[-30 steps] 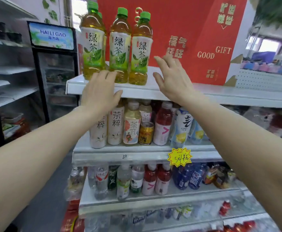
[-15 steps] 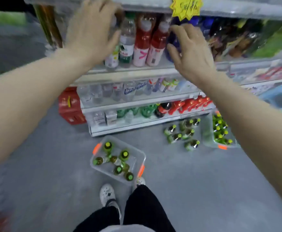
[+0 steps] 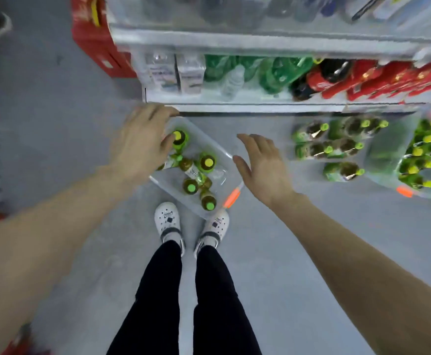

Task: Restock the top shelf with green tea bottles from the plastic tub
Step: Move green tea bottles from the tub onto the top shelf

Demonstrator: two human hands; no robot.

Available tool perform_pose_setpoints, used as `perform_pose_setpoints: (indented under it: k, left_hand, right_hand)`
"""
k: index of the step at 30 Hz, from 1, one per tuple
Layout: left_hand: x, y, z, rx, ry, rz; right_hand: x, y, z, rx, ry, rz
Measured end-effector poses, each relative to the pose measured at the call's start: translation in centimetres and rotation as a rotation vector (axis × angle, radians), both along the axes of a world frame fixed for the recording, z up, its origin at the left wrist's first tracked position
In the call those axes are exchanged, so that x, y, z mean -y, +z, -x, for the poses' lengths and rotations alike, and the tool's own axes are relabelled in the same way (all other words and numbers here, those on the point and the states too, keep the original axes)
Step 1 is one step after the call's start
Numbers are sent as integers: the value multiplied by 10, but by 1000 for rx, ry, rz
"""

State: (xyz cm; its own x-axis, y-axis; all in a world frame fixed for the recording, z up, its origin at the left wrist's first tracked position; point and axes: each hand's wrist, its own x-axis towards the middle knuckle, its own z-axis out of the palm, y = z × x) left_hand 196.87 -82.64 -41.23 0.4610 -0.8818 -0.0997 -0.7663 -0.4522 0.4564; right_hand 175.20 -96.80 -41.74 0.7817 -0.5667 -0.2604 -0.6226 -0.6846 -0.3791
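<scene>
A clear plastic tub [image 3: 222, 172] with an orange latch sits on the grey floor just in front of my feet. Several green tea bottles [image 3: 206, 162] with green caps lie and stand in it. My left hand [image 3: 140, 142] hangs over the tub's left end, fingers relaxed, its fingertips close to one upright bottle [image 3: 179, 137]; I cannot tell whether they touch it. My right hand [image 3: 265, 167] hovers open over the tub's right rim, holding nothing. The top shelf is out of view.
The bottom shelf [image 3: 260, 107] of the rack runs across the top, with green and red bottles. More green tea bottles [image 3: 334, 147] lie on the floor at right beside a second clear tub [image 3: 388, 160]. A red carton [image 3: 94, 34] stands at upper left.
My view has swung from the top shelf down to the floor. Both hands have dropped from the shelf to just above the tub, empty throughout.
</scene>
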Motion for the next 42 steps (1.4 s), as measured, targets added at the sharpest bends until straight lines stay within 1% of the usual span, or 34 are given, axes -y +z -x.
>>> perform_pose_setpoints:
  k: [4,7,12,16,19,22,26,29,31,32,34,36,39,41,42]
  left_hand:
    - [-35,-105,21,-94,41,-100]
    - [-60,-175,35,-111,63,-185]
    - [-91,-272,43,-141,115,-304]
    - [-96,-328,34,-96,96,-307]
    - [-92,-363,21,-29,47,-310]
    - [-90,-390,10,43,1,-286]
    - [-94,-415,6,92,42,-267]
    - [-94,-422,9,134,45,-232]
    - [-91,-421,9,149,49,-224]
    - [-88,-419,8,155,51,-255]
    - [-81,-413,5,166,49,-392]
    - [-70,-409,-1,173,47,-549]
    - [-52,-403,-11,198,-28,-732]
    - [-45,-396,-14,201,-50,-804]
    - [-43,-391,-12,173,-35,-818]
  right_hand:
    - [-27,-103,0,-75,12,-108]
    - [-43,-173,-2,-135,8,-180]
    - [-62,-272,-17,-232,101,-258]
    - [-68,-334,-49,-261,173,-282]
    - [-74,-374,-78,-304,214,-282]
    - [-78,-412,-107,-391,206,-292]
    - [-77,-454,-132,-531,179,-277]
    - [-75,-474,-142,-589,161,-243]
    - [-74,-476,-147,-612,139,-243]
    - [-74,-473,-148,-618,139,-253]
    - [-74,-459,-146,-606,192,-254]
    - [-76,-438,-139,-553,248,-225]
    - [-75,-405,-124,-412,235,-190]
    - [-73,-385,-114,-290,183,-200]
    - [-72,-376,-109,-229,155,-215]
